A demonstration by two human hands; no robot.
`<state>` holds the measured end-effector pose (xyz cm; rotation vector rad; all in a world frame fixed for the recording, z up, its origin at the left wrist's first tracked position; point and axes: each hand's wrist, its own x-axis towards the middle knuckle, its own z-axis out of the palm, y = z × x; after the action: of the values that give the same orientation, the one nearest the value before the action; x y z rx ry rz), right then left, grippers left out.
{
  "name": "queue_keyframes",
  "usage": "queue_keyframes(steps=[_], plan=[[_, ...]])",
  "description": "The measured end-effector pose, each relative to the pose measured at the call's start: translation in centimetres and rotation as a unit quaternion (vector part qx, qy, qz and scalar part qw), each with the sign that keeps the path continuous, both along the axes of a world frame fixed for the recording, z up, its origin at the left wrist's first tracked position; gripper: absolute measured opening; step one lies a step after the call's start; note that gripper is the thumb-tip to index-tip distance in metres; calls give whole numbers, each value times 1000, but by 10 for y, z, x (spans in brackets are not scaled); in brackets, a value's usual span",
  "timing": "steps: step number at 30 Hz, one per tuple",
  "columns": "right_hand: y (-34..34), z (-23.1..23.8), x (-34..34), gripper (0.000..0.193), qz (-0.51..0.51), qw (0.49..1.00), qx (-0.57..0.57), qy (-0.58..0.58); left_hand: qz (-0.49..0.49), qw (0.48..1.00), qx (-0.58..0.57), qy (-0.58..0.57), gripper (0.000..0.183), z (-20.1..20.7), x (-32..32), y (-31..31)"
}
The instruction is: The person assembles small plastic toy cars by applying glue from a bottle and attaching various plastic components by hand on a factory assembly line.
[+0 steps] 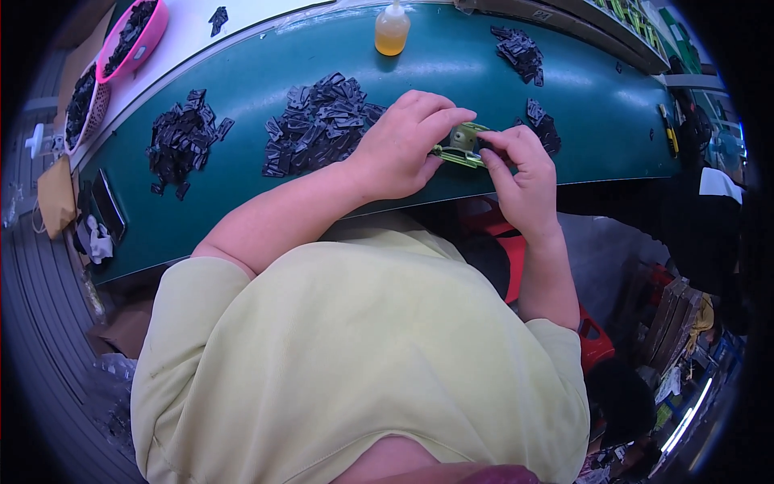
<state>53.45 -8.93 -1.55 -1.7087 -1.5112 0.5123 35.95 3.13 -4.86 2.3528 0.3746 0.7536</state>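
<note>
Your left hand (409, 145) grips the green part (463, 142) at one o'clock; your right hand (522, 165), fingers narrowed at its three-o'clock end, holds I cannot tell what. You seem mid-adjustment there, which calls for a steady left grip.

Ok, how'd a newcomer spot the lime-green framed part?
Find the dark-green tabletop, near edge, right of centre. There, between the bare left hand and right hand, is the lime-green part; its colour separates it from nearby flat black pieces.
</note>
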Motion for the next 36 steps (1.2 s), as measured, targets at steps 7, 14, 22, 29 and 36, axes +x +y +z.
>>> queue_keyframes(steps=[7, 14, 22, 29, 36], plan=[[-1, -3, -6, 22, -22, 988, -44, 144, -9, 1000, -10, -8, 68, -5, 1, 1], [1, 0, 4, 26, -78, 927, -56, 362, -4, 999, -46, -7, 65, -4, 0, 1], [6, 2, 2, 24, -68, 890, -14, 451, -1, 998, -55, -15, 61, -7, 0, 4], [1, -5, 15, 18, -65, 968, -30, 241, 5, 999, -52, -5, 53, -6, 0, 4], [7, -3, 7, 13, -76, 952, 3, 297, -4, 997, -65, -31, 51, -2, 4, 8]])
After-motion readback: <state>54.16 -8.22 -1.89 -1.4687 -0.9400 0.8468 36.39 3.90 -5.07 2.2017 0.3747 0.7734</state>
